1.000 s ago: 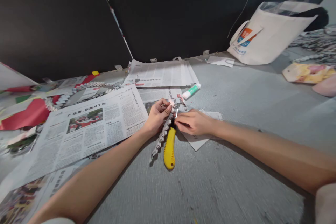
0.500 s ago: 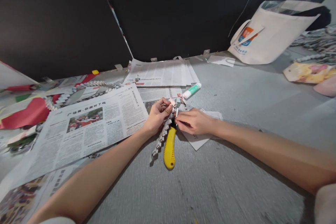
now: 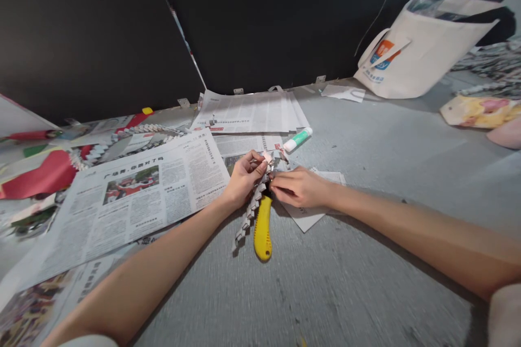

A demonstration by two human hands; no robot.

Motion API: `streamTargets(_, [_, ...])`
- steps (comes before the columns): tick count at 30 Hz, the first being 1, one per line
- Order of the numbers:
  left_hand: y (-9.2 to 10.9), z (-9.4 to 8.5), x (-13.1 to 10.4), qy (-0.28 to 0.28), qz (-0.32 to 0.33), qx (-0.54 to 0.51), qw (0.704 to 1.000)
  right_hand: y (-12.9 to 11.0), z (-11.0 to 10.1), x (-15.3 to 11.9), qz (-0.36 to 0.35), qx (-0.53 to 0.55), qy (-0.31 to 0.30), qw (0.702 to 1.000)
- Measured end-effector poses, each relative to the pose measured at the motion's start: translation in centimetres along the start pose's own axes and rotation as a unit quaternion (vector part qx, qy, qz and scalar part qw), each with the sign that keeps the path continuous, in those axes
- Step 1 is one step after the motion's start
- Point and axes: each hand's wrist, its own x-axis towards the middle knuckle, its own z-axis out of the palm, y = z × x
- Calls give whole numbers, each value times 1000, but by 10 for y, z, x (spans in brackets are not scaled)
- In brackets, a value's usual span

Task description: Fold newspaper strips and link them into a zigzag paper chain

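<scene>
Folded paper chain (image 3: 249,216) sits between the hands, just left of a yellow handle (image 3: 262,230) — long axis slanting, loose end pointing down-left toward the wearer. Left hand (image 3: 245,178) pinches its top; right hand's (image 3: 300,188) fingertips bunch alongside — can't tell what they're gripping.

A black wall (image 3: 285,27) fills the far side, with a pale seam (image 3: 180,31) left of centre. Small metal brackets (image 3: 238,91) line its foot, along a scuffed grey surface (image 3: 366,282).
</scene>
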Motion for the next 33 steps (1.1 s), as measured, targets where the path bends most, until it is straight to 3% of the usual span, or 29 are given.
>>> streamTargets(33, [-1, 1, 0, 1, -5, -13, 1000, -2, -3, 0, -3, 7, -1, 1000])
